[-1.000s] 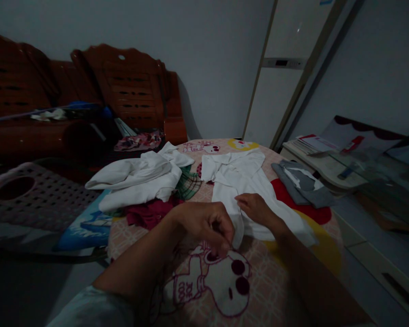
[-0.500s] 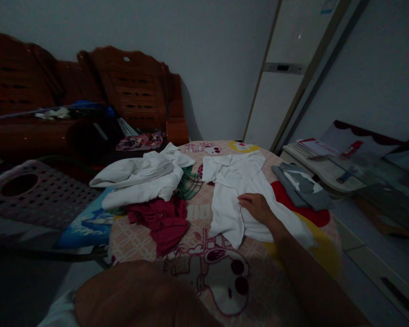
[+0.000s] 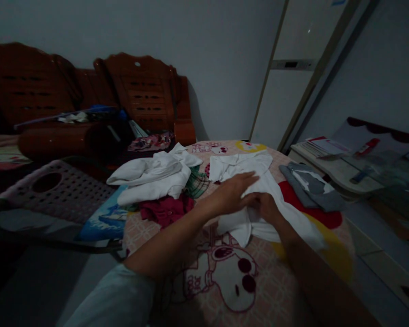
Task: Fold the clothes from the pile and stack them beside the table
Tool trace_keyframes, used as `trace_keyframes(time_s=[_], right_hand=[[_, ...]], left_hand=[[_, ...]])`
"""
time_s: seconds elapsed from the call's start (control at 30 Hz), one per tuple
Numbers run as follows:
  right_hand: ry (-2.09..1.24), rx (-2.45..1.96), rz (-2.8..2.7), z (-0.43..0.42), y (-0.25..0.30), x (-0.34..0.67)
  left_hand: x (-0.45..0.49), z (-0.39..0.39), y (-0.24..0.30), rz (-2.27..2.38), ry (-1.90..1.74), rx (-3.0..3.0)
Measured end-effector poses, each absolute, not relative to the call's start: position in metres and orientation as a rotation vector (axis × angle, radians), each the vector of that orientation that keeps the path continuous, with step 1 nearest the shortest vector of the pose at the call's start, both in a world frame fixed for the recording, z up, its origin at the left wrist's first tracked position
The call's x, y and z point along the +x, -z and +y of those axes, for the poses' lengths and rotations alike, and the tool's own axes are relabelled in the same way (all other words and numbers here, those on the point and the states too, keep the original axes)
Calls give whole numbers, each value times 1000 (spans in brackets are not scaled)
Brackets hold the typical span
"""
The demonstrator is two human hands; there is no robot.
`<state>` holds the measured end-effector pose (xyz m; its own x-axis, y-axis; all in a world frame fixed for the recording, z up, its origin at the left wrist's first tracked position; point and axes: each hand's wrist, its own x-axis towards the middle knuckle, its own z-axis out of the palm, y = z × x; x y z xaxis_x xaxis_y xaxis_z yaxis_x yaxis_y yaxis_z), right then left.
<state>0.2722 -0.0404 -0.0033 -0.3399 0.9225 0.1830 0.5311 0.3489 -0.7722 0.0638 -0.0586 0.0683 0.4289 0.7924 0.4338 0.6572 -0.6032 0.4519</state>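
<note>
A white shirt (image 3: 269,227) lies partly folded on the round table, its collar end at the far side. Over its middle reaches my left hand (image 3: 235,190), fingers stretched out flat and pointing right. My right hand (image 3: 266,206) is right beside it, lower down, with fingers bent and closed at the shirt's folded edge; the left hand partly hides that spot. To the left sits a heap of white clothes (image 3: 153,177), with a dark red garment (image 3: 167,211) and a green checked cloth (image 3: 197,181) beneath it.
A grey folded garment (image 3: 306,188) lies at the table's right edge. The patterned tablecloth (image 3: 204,272) covers the table. On the left stand a woven chair (image 3: 71,186) and a blue printed cushion (image 3: 105,220); behind is a wooden sofa (image 3: 139,95). A side cabinet (image 3: 330,168) stands right.
My left hand has come up from the lower left edge to the white shirt, beside the right hand. My right hand stays at the shirt's folded edge. The view has turned slightly left.
</note>
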Motion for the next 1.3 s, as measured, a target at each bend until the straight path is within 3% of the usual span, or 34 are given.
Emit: trace_keyframes(time_s=[0.17,0.3,0.83,1.07,1.3], right_hand=[[-820,-1325,-1873,-42,4,269],[-795,-1315,-1867,-40,9,268],[-796,-1286,-1854,-40,12,267],[-679,-1211,-1940,-44,8,264],[-791,-1215,-2111,-58,3,250]], left_hand=[[35,13,-46,1955,-788,1958],[20,42,-31,2144,-583,1848],[-36,105,-69,2337,-857,2024],[-22,72,-59,2286,-756,2170],[1,31,-25,2157,-369,2122]])
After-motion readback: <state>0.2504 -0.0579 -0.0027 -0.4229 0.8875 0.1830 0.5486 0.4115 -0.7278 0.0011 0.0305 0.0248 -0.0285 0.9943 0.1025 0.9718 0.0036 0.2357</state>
